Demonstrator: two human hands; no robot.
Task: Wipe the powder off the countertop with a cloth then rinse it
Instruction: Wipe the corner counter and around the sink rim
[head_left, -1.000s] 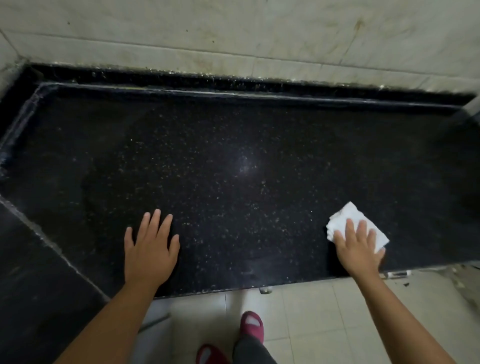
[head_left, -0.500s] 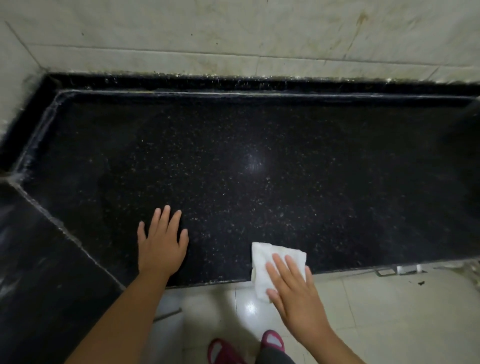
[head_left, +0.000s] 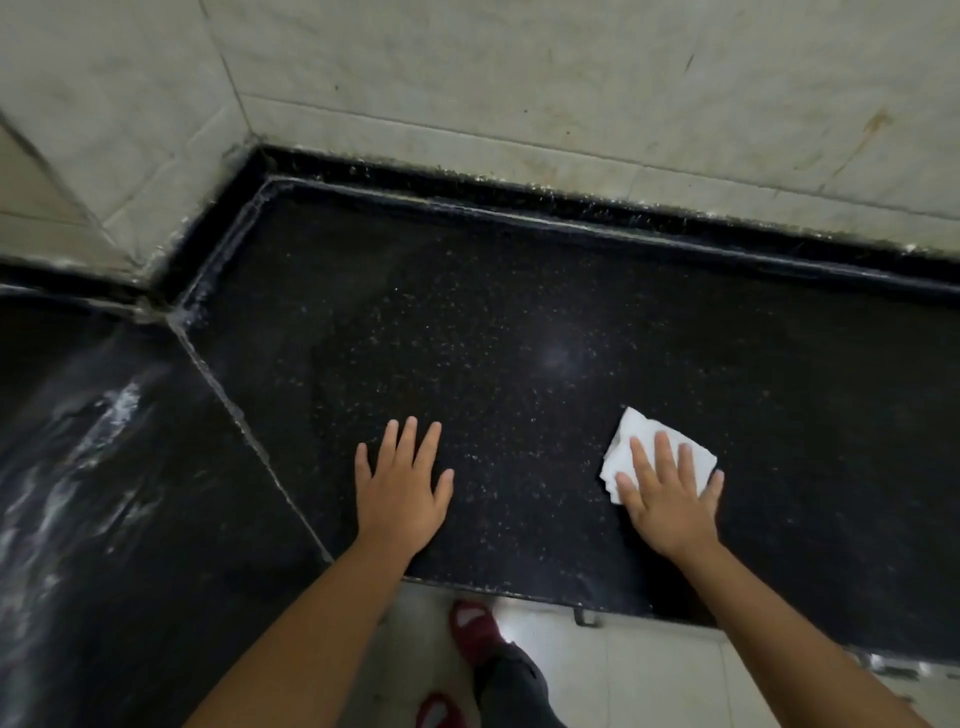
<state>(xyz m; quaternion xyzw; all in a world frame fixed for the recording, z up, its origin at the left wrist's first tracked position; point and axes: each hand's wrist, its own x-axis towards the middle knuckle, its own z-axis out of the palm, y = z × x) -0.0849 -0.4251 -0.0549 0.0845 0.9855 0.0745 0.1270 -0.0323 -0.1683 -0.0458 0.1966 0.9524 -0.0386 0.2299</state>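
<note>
Flat grip on both sides: right hand (head_left: 670, 493) lay palm-down w/ straight, spread fingers pressing the folded white cloth (head_left: 641, 447) onto the black speckled worktop (head_left: 519, 322), cloth sticking out past the fingertips, near the front edge & right of centre. Left hand (head_left: 402, 480) rested flat & bare on the worktop, fingers spread wide, holding nothing, well apart from the cloth & just right of the seam where the slabs meet. White powder streaks (head_left: 78, 457) sat on the adjoining slab at far left; red slippers (head_left: 475, 629) stood on the pale floor tiles (head_left: 649, 680) below the edge, stained wall tiles (head_left: 571, 78) behind.
</note>
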